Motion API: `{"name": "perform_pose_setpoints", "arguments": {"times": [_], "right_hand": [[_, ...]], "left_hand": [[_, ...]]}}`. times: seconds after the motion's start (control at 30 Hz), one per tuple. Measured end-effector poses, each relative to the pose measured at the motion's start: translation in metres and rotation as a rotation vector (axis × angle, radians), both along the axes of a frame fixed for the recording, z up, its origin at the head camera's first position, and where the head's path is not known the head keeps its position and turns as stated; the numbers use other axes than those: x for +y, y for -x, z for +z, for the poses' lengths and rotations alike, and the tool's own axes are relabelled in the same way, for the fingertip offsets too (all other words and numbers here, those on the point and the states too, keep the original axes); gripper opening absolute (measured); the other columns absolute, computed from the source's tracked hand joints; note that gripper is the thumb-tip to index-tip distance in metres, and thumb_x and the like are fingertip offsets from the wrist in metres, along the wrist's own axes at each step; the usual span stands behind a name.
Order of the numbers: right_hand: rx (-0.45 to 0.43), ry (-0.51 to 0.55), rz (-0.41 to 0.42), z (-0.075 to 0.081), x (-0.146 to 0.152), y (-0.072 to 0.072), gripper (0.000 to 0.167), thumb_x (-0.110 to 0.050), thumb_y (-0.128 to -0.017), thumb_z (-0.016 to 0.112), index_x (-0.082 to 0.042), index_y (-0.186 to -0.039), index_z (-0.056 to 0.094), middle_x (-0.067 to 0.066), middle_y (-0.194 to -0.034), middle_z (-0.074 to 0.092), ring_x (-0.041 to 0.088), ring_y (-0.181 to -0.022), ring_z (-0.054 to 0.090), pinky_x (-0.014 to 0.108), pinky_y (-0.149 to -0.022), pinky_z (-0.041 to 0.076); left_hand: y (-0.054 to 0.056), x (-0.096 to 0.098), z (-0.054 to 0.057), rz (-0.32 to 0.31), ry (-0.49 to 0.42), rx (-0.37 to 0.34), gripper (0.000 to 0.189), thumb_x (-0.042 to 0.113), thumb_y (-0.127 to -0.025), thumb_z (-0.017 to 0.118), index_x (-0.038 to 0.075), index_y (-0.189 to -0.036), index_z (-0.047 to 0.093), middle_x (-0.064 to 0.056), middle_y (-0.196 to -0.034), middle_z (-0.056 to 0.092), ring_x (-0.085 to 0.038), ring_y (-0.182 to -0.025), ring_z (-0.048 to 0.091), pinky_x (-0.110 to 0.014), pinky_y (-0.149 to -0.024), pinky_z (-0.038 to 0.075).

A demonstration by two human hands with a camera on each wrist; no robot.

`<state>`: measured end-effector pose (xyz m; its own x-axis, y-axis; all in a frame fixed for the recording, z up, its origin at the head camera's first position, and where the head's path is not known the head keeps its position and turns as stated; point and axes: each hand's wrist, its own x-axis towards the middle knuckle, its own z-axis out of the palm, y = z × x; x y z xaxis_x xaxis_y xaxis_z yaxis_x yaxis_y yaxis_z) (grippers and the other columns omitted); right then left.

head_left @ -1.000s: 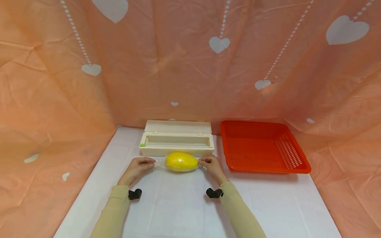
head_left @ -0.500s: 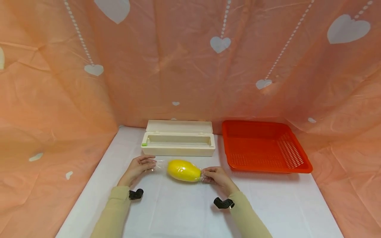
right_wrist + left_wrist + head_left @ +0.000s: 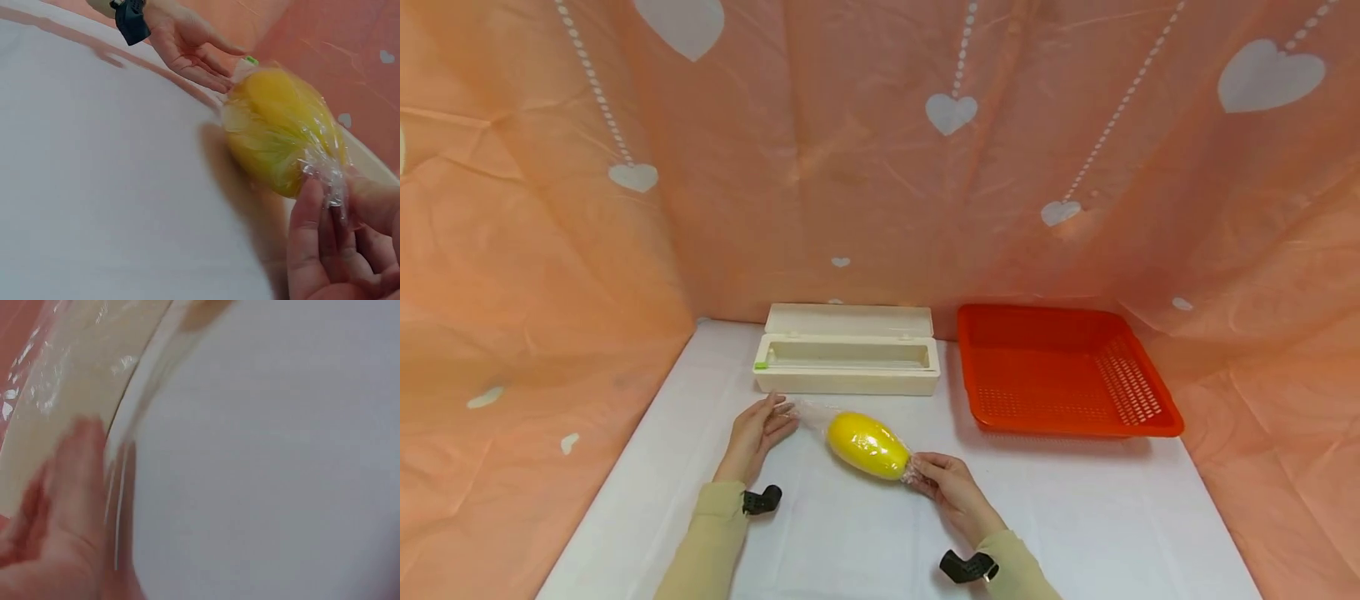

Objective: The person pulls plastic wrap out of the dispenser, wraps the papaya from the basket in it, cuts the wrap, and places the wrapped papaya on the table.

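A glossy yellow, mango-like fruit [image 3: 867,446] is wrapped in clear cling film, tilted with its right end nearer me. At that end my right hand [image 3: 955,492] pinches the gathered film [image 3: 329,178] between thumb and fingers. The fruit hangs over the table, its shadow below it in the right wrist view. Loose film [image 3: 811,412] trails from its other end toward my left hand [image 3: 758,435]. That hand has its fingers extended beside the film, palm turned to the fruit; in the left wrist view it is blurred.
Behind the hands stands a cream cling film dispenser box [image 3: 847,383] with its lid raised and a green slider [image 3: 762,365] at its left. An orange-red plastic basket [image 3: 1037,367] is at the back right. A patterned orange curtain [image 3: 865,208] hangs behind the white table [image 3: 842,550].
The wrapped fruit has come away from the box, toward me and slightly right, tilting as my right hand draws its end nearer. My left hand's fingers have straightened off the other film end.
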<state>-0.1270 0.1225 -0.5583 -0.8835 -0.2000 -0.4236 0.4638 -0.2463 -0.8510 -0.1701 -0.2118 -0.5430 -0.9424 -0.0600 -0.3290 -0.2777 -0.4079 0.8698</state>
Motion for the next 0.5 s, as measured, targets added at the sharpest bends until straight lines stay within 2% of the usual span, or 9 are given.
{"name": "perform_pose_setpoints", "arguments": {"times": [0.1,0.23,0.3,0.37,0.5], "right_hand": [[-0.022,0.014,-0.039,-0.002,0.0,-0.006,0.019,-0.007,-0.091,0.065,0.006,-0.105,0.065,0.008,-0.091,0.067,0.014,-0.081,0.065,0.028,-0.078,0.056],[-0.037,0.053,-0.062,-0.003,-0.007,-0.015,0.017,-0.009,-0.091,0.065,0.003,-0.104,0.066,0.007,-0.091,0.067,0.013,-0.081,0.065,0.026,-0.077,0.055],[-0.038,0.071,-0.055,-0.002,-0.013,-0.02,0.017,-0.01,-0.092,0.065,0.002,-0.104,0.066,0.006,-0.092,0.067,0.012,-0.082,0.064,0.025,-0.077,0.055],[-0.042,0.082,-0.04,-0.001,-0.018,-0.025,0.017,-0.01,-0.092,0.065,0.002,-0.103,0.066,0.005,-0.091,0.066,0.011,-0.081,0.063,0.024,-0.077,0.055],[-0.063,0.097,0.001,0.004,-0.027,-0.032,0.014,-0.009,-0.092,0.062,0.002,-0.101,0.065,0.005,-0.086,0.064,0.011,-0.078,0.063,0.025,-0.076,0.055]], "left_hand": [[-0.006,0.005,0.002,-0.046,0.049,-0.049,0.072,0.05,-0.098,0.044,-0.015,-0.129,0.042,-0.024,-0.114,0.06,-0.03,-0.101,0.064,-0.042,-0.092,0.05],[-0.012,0.021,0.004,-0.21,0.109,-0.079,0.085,0.061,-0.093,0.046,-0.018,-0.125,0.047,-0.029,-0.113,0.061,-0.036,-0.101,0.064,-0.043,-0.089,0.051],[-0.013,0.033,0.005,-0.261,0.13,-0.065,0.082,0.059,-0.091,0.053,-0.015,-0.125,0.048,-0.027,-0.112,0.062,-0.035,-0.1,0.064,-0.043,-0.088,0.052],[-0.014,0.044,0.006,-0.279,0.168,-0.029,0.073,0.051,-0.09,0.06,-0.011,-0.126,0.049,-0.022,-0.112,0.063,-0.03,-0.098,0.065,-0.041,-0.087,0.053],[-0.01,0.061,0.005,-0.24,0.285,0.044,0.056,0.03,-0.088,0.071,-0.007,-0.125,0.052,-0.015,-0.106,0.065,-0.021,-0.091,0.064,-0.037,-0.085,0.054]]}}
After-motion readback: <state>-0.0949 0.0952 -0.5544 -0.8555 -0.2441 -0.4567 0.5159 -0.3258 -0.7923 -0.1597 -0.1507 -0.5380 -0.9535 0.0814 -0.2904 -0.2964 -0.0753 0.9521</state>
